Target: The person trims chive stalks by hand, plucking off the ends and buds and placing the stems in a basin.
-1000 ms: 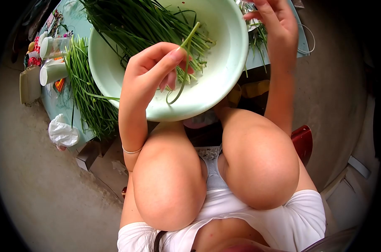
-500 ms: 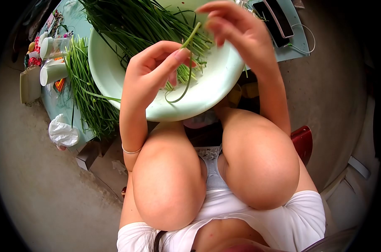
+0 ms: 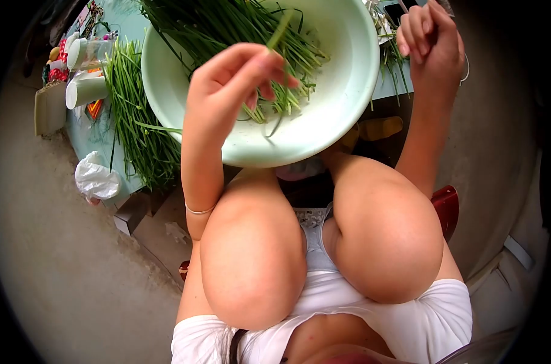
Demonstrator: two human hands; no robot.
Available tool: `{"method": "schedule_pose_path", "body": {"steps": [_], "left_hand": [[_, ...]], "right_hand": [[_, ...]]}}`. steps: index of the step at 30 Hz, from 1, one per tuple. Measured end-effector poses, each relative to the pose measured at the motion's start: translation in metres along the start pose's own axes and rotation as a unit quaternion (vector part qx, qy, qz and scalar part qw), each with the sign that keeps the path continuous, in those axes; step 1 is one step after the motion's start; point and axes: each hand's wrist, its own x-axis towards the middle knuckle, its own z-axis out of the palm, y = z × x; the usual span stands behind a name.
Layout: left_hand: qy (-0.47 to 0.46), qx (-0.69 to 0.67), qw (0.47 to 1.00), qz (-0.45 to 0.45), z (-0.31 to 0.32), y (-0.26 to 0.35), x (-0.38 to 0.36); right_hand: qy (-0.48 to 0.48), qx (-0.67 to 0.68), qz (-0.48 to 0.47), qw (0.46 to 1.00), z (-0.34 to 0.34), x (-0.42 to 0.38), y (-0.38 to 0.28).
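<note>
My left hand (image 3: 230,88) is over the near left part of a pale green basin (image 3: 342,115), its thumb and fingers closed on a garlic chive (image 3: 280,31) whose limp end hangs below the fingers. Beneath and beyond that hand, a large bunch of garlic chives (image 3: 227,27) lies in the basin with the cut ends toward me. My right hand (image 3: 433,42) is raised past the basin's right rim with its fingers curled together. Whatever it may hold is too small to make out. Some loose greens (image 3: 394,70) lie on the table edge beside it.
Left of the basin, another pile of chives (image 3: 139,130) lies on the table by two cups (image 3: 84,91) and a crumpled white plastic bag (image 3: 98,176). A phone (image 3: 400,9) is partly hidden behind my right hand. My knees are close below the basin.
My right hand has moved away from the held chive, out to the right past the basin's rim, and its fingers have curled in. The left hand still holds the chive. The view has shifted slightly.
</note>
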Motion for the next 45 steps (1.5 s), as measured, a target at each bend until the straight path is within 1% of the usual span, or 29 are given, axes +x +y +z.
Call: {"method": "schedule_pose_path", "body": {"steps": [2, 4, 5, 6, 7, 8, 9, 11, 13, 15, 16, 17, 18, 20, 21, 23, 24, 26, 28, 29, 30, 33, 35, 36, 38, 39, 42, 43, 45], "left_hand": [[0.017, -0.029, 0.995, 0.09, -0.003, 0.002, 0.008], [0.076, -0.075, 0.989, 0.101, 0.001, 0.016, 0.01], [0.061, -0.108, 0.986, 0.114, 0.0, 0.026, 0.011], [0.047, -0.14, 0.981, 0.129, -0.004, 0.037, 0.013], [0.017, -0.116, 0.984, 0.137, -0.01, 0.049, 0.015], [-0.06, -0.184, 0.97, 0.15, -0.027, 0.057, 0.019], [0.007, -0.154, 0.969, 0.191, -0.012, 0.069, 0.02], [0.023, -0.17, 0.966, 0.192, 0.004, 0.112, 0.013], [0.024, -0.166, 0.963, 0.213, 0.014, 0.143, 0.011], [0.003, -0.091, 0.944, 0.319, 0.014, 0.145, 0.019], [-0.004, -0.058, 0.927, 0.371, 0.014, 0.146, 0.024], [-0.009, -0.116, 0.943, 0.312, 0.018, 0.161, 0.018], [-0.02, -0.137, 0.946, 0.293, 0.018, 0.163, 0.018], [-0.039, -0.18, 0.95, 0.253, 0.017, 0.168, 0.02], [-0.009, -0.116, 0.94, 0.32, 0.017, 0.16, 0.027], [0.023, -0.055, 0.922, 0.383, 0.009, 0.156, 0.033], [-0.012, -0.101, 0.937, 0.334, -0.002, 0.158, 0.032], [-0.047, -0.155, 0.945, 0.284, -0.005, 0.15, 0.039], [0.151, -0.175, 0.946, 0.227, 0.007, 0.131, 0.045], [0.026, -0.257, 0.939, 0.227, -0.011, 0.106, 0.054], [-0.025, -0.294, 0.937, 0.188, -0.011, 0.096, 0.054], [-0.01, -0.325, 0.938, 0.121, 0.007, 0.064, 0.047], [0.028, -0.301, 0.953, 0.029, 0.011, 0.051, 0.043], [0.03, -0.303, 0.952, 0.026, 0.003, 0.037, 0.046], [-0.041, -0.3, 0.952, 0.048, -0.012, 0.017, 0.056], [-0.007, -0.378, 0.925, 0.042, -0.008, 0.013, 0.058], [0.019, -0.393, 0.915, 0.089, -0.004, 0.02, 0.052], [0.067, -0.385, 0.918, 0.068, -0.004, 0.029, 0.045], [0.069, -0.396, 0.912, 0.082, -0.01, 0.029, 0.045]], "right_hand": [[-0.049, -0.129, 0.009, 0.99, -0.007, 0.001, 0.009], [-0.087, -0.226, 0.013, 0.97, -0.005, 0.002, 0.013], [-0.1, -0.259, 0.012, 0.961, 0.003, 0.004, 0.011], [-0.036, -0.209, 0.011, 0.977, 0.038, 0.006, 0.009], [-0.008, -0.182, 0.008, 0.983, 0.055, 0.011, 0.006], [0.019, -0.155, 0.003, 0.988, 0.071, 0.016, 0.002], [-0.031, -0.156, -0.005, 0.987, 0.079, 0.02, -0.003], [-0.085, -0.156, -0.021, 0.984, 0.095, 0.028, -0.014], [-0.161, -0.079, 0.047, 0.983, 0.109, 0.033, -0.027], [-0.212, -0.061, 0.098, 0.97, 0.124, 0.041, -0.038], [-0.235, -0.08, 0.082, 0.965, 0.124, 0.041, -0.038], [-0.258, -0.097, 0.065, 0.959, 0.125, 0.042, -0.038], [-0.28, -0.114, 0.048, 0.952, 0.126, 0.043, -0.038], [-0.272, 0.011, 0.122, 0.955, 0.129, 0.044, -0.035], [-0.267, 0.052, 0.147, 0.951, 0.131, 0.043, -0.032], [-0.179, 0.041, 0.081, 0.98, 0.133, 0.04, -0.023], [-0.178, 0.036, 0.084, 0.98, 0.129, 0.04, -0.02], [-0.193, 0.089, 0.15, 0.966, 0.115, 0.041, -0.016], [-0.22, 0.069, 0.158, 0.96, 0.101, 0.045, -0.009], [-0.202, 0.051, 0.167, 0.964, 0.1, 0.046, -0.005], [-0.184, 0.035, 0.176, 0.966, 0.099, 0.047, 0.0], [-0.156, 0.041, 0.194, 0.968, 0.094, 0.049, 0.015], [-0.155, 0.044, 0.213, 0.964, 0.089, 0.05, 0.027], [-0.152, 0.066, 0.214, 0.963, 0.086, 0.049, 0.035], [-0.146, 0.089, 0.217, 0.961, 0.083, 0.045, 0.044], [-0.143, 0.112, 0.241, 0.953, 0.083, 0.043, 0.046], [-0.156, 0.138, 0.265, 0.941, 0.075, 0.038, 0.05], [-0.132, 0.145, 0.275, 0.941, 0.075, 0.035, 0.051], [-0.11, 0.15, 0.285, 0.94, 0.071, 0.031, 0.055]]}}
